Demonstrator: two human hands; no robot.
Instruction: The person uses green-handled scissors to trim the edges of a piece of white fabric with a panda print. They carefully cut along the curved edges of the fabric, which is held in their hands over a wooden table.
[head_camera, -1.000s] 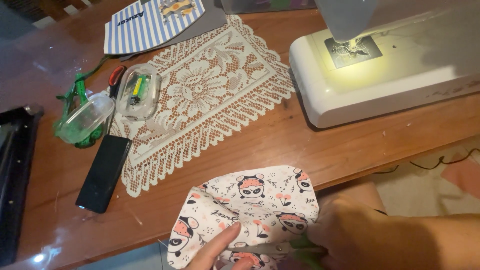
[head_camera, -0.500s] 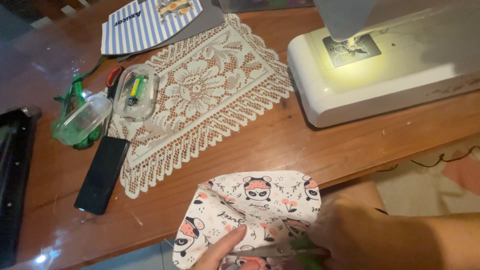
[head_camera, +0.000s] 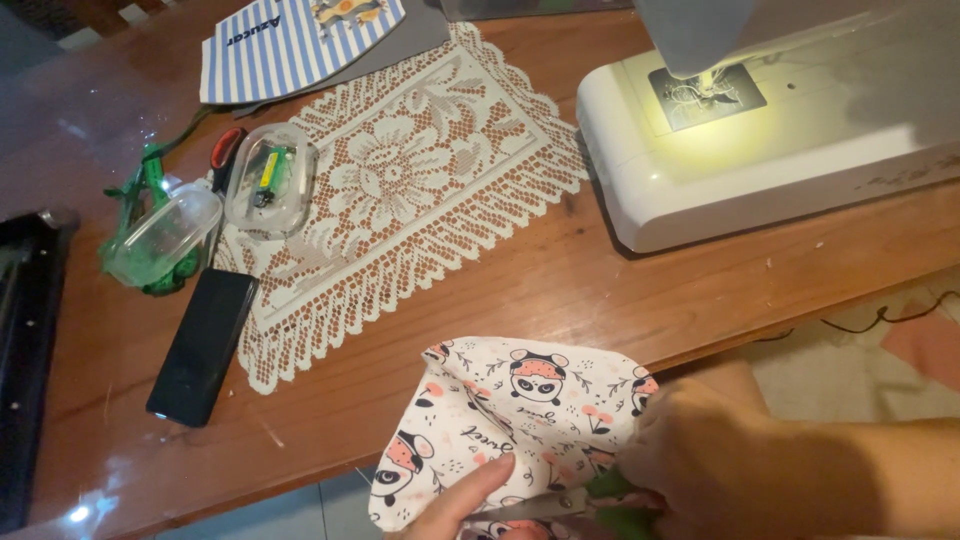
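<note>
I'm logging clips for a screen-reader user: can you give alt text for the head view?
Two hands, the left hand and the right hand, hold a panda-print cloth at the near edge of a wooden table. Behind it lie a lace mat, a black phone and clear plastic boxes, with a lit white sewing machine at right.

White cotton fabric piece has pink-and-black panda prints, the cream lace doily has a flower pattern, blue-white striped cloth, reddish-brown wooden counter.
</note>
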